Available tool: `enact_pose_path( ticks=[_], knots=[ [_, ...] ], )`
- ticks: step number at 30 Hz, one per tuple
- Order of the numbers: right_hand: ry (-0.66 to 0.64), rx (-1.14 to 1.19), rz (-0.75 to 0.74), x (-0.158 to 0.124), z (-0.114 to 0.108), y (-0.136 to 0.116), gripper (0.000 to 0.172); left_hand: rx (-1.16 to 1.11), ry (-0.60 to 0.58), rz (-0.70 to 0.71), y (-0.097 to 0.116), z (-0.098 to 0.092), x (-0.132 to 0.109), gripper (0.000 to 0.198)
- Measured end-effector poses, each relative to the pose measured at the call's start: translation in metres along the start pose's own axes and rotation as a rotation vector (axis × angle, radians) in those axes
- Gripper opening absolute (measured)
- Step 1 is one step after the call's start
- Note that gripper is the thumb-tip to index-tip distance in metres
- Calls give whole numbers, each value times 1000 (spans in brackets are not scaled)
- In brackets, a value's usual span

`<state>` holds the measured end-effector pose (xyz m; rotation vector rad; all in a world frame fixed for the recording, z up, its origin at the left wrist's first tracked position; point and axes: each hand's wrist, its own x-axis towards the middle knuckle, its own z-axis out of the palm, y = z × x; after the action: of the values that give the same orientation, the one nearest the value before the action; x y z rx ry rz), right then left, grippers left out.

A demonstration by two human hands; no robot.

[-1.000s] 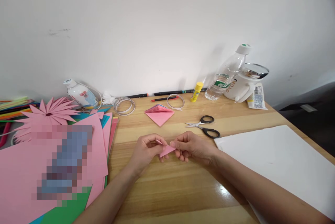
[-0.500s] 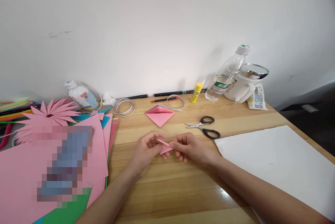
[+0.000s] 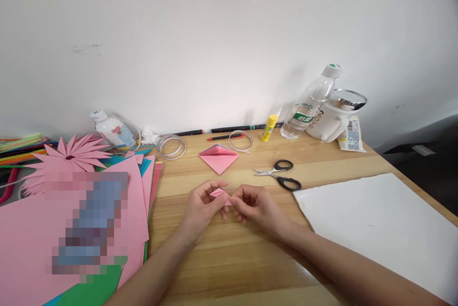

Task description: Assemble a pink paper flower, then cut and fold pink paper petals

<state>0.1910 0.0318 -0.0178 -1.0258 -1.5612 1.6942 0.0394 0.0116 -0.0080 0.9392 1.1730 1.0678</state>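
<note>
Between my hands is a small folded piece of pink paper (image 3: 219, 193). My left hand (image 3: 203, 205) grips it, the thumb pressing down across its front. The fingertips of my right hand (image 3: 252, 205) pinch its right corner, with that corner mostly covered. Just beyond the hands, a pink folded paper stack (image 3: 218, 159) with fanned layers lies on the wooden table (image 3: 200, 263). To the right of the stack rest black-handled scissors (image 3: 281, 172), their blades pointing left.
Pink paper sheets (image 3: 134, 201) and a spiky pink paper flower (image 3: 84, 155) lie at left, near a white bottle (image 3: 113, 129). Along the wall stand a yellow glue stick (image 3: 269, 128), a water bottle (image 3: 304, 108) and a white mug (image 3: 329, 120). A white board (image 3: 379, 229) lies at right.
My left thumb has moved over the front of the pink paper, which has turned to show its folded layers. My right fingers have shifted slightly left at its corner.
</note>
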Motion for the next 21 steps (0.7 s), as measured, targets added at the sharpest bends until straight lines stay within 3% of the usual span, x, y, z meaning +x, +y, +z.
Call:
enact_pose_path(
  ticks=[9, 16, 21],
  knots=[
    [-102, -50, -50, 0, -2, 5, 34, -78, -18, -13, 0, -2, -2, 38],
    [46, -196, -156, -9, 5, -3, 32, -114, 9, 6, 2, 1, -2, 37],
    [18, -87, -101, -3, 6, 2, 38, -126, 47, 30, 3, 2, -3, 34]
  ],
)
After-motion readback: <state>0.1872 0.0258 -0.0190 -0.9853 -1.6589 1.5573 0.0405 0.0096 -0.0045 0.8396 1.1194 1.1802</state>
